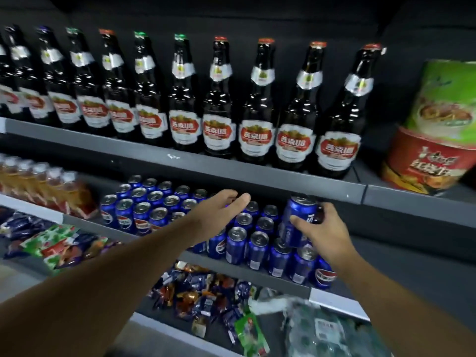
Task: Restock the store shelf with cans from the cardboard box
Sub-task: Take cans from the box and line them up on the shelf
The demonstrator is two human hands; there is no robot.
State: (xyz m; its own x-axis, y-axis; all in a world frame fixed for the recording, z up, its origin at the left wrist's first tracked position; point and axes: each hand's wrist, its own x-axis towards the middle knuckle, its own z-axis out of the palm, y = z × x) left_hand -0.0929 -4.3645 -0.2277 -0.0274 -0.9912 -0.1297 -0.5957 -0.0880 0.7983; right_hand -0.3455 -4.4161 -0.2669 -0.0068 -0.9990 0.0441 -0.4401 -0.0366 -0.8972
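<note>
Two bare forearms reach from the bottom of the view toward the middle shelf, where blue cans stand upright in packed rows. Above that block of cans, the right hand grips a single blue can, fingers wrapped round its side, holding it tilted over the right end of the rows and just under the edge of the shelf above. Left of that can, the left hand hovers flat and open over the can tops, fingers together, holding nothing. Above the cans, dark glass bottles with red labels line the upper shelf, and right of them stand stacked noodle tubs. Below the cans lie loose snack packets.
</note>
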